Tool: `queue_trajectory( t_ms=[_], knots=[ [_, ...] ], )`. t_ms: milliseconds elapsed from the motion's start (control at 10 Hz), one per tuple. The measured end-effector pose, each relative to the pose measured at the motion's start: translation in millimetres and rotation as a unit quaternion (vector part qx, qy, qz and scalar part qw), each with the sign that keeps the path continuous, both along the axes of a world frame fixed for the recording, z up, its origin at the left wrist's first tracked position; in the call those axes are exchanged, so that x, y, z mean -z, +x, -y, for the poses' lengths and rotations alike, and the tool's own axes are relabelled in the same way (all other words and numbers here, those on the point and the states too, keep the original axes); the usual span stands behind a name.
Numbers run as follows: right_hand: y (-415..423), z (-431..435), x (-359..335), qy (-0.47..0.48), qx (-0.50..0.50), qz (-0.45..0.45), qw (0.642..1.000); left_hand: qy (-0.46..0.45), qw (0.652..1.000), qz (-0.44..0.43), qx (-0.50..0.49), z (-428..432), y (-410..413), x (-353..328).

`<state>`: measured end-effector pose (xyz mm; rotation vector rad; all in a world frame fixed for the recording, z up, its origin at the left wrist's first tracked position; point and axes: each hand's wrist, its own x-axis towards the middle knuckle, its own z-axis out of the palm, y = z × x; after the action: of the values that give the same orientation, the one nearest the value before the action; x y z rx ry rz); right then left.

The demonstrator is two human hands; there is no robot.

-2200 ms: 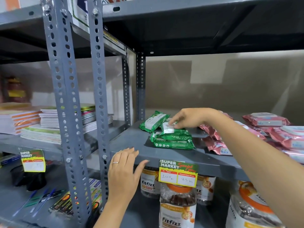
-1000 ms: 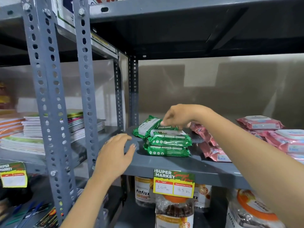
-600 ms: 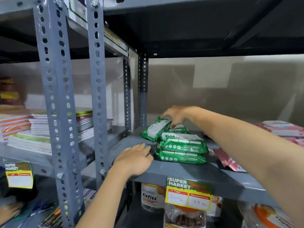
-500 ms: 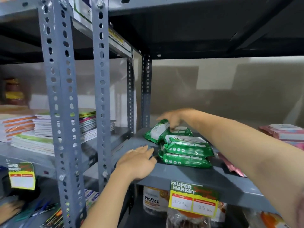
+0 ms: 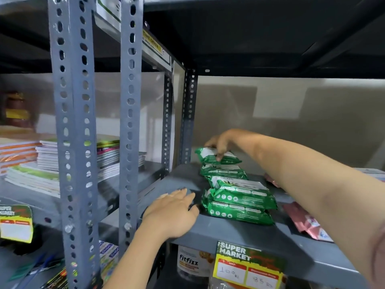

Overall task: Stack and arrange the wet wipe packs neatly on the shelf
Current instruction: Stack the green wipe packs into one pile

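Observation:
On the grey shelf (image 5: 229, 232) lie green wet wipe packs. Two of them form a front stack (image 5: 239, 202) near the shelf's edge. Behind it another green pack (image 5: 224, 172) lies flat, and my right hand (image 5: 220, 142) grips a further green pack (image 5: 210, 156) on top of it, fingers curled over its near edge. My left hand (image 5: 173, 211) rests flat on the shelf just left of the front stack, fingers apart, holding nothing. Pink wipe packs (image 5: 308, 224) lie to the right, partly hidden by my right forearm.
Perforated grey uprights (image 5: 73, 142) stand at the left. Stacked notebooks (image 5: 52, 161) fill the neighbouring shelf. A green and yellow price tag (image 5: 248, 265) hangs on the shelf's front edge, with Fitfizz jars (image 5: 191, 265) on the shelf below. The upper shelf sits close overhead.
My right hand reached back to the leaning green pack at the rear and now holds it flat on the rear pack. My left hand moved up from the shelf's edge onto its surface.

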<state>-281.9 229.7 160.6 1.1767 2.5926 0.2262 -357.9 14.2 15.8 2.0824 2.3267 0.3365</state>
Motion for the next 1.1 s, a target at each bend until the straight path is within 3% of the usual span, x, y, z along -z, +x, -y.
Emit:
queue_trajectory(
  t_ms=[100, 300, 600, 800, 1100],
  knots=[
    [11.7, -17.9, 7.3, 0.033, 0.06, 0.015, 0.998, 0.008, 1.0, 0.002, 0.002, -0.6, 0.0, 0.8],
    [19.8, -32.6, 24.0, -0.011, 0.122, 0.033, 0.992, 0.013, 1.0, 0.007, 0.001, -1.8, -1.2, 1.4],
    [48.2, -35.4, 2.1, -0.13, 0.149, -0.106, 0.975, 0.02, 1.0, 0.007, -0.002, -0.2, 0.2, 1.2],
    [48.6, -25.9, 16.4, -0.097, 0.162, -0.086, 0.978, 0.021, 1.0, 0.006, 0.0, -1.0, -0.4, 2.5],
    [39.3, -30.7, 9.9, -0.04, 0.195, -0.127, 0.972, 0.028, 1.0, 0.009, -0.004, -0.6, 0.1, 1.5]
  ],
)
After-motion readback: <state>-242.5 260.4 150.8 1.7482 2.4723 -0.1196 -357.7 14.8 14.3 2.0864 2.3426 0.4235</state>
